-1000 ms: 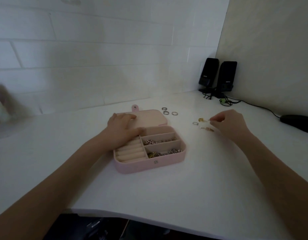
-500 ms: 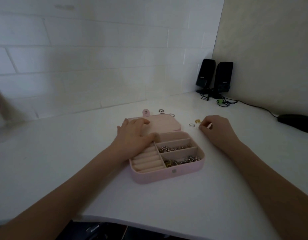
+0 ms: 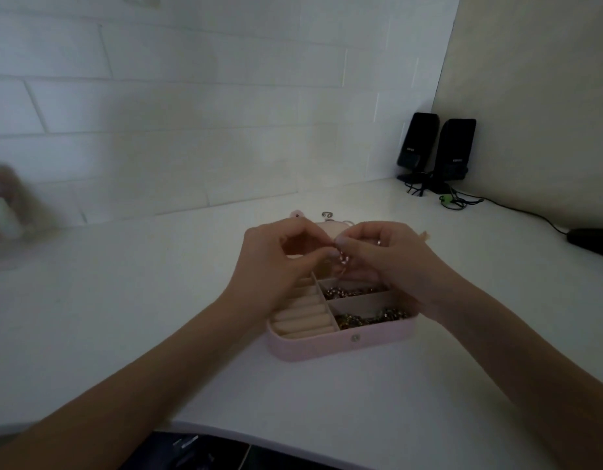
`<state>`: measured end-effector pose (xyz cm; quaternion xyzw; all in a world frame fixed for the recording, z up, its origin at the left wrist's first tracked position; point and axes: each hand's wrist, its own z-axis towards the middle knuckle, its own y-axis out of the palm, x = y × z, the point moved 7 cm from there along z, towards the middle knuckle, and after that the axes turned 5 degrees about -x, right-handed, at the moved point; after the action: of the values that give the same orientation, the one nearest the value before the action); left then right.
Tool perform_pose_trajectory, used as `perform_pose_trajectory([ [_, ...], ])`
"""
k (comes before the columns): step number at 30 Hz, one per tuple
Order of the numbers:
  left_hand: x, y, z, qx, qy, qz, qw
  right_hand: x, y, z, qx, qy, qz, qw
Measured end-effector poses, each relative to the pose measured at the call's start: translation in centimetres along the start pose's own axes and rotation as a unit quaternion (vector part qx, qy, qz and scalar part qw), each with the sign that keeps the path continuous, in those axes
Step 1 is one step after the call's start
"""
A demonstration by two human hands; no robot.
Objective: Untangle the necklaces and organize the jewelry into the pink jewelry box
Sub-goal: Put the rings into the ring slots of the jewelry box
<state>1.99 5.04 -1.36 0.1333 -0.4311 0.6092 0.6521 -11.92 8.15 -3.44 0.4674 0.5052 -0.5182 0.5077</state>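
One pink jewelry box (image 3: 340, 344) lies open on the white table (image 3: 157, 317), nearest the person. Inside it, a row of ring rolls (image 3: 301, 317) fills the left part, and two compartments on the right each hold a heap of chains (image 3: 371, 318). Above the box two hands meet: the left hand (image 3: 276, 262) and the right hand (image 3: 388, 259) both pinch one small pinkish piece of jewelry (image 3: 342, 257) between their fingertips, over the far part of the box. What kind of piece it is cannot be told.

Behind the hands the box's lid (image 3: 330, 228) lies flat, and one small ring (image 3: 326, 215) shows on the table just past it. Farther off, two black speakers (image 3: 435, 150) stand in the corner, with a cable running to a dark object (image 3: 591, 240) at the right edge. A white tiled wall meets a beige wall there.

A moment ago the left hand rested flat on the box and the right hand was out on the table beside it; now both have come together over the box.
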Motion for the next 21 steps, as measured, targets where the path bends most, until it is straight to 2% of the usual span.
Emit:
perform_pose_trajectory([
  [5,-0.5,0.0,0.2,0.001,-0.027,-0.041,0.999,-0.2,0.5,-0.2,0.004,-0.016,-0.011,1.0],
  [10,-1.2,0.3,0.5,-0.053,-0.055,-0.112,0.991,-0.2,0.4,-0.3,0.022,-0.017,0.0,1.0],
  [13,-1.2,0.5,0.4,-0.068,-0.06,-0.106,0.99,-0.1,0.5,-0.2,0.027,-0.016,0.008,0.999],
  [21,-1.3,-0.1,0.3,-0.027,-0.053,-0.085,0.995,0.0,0.4,-0.2,0.035,-0.028,-0.004,0.999],
])
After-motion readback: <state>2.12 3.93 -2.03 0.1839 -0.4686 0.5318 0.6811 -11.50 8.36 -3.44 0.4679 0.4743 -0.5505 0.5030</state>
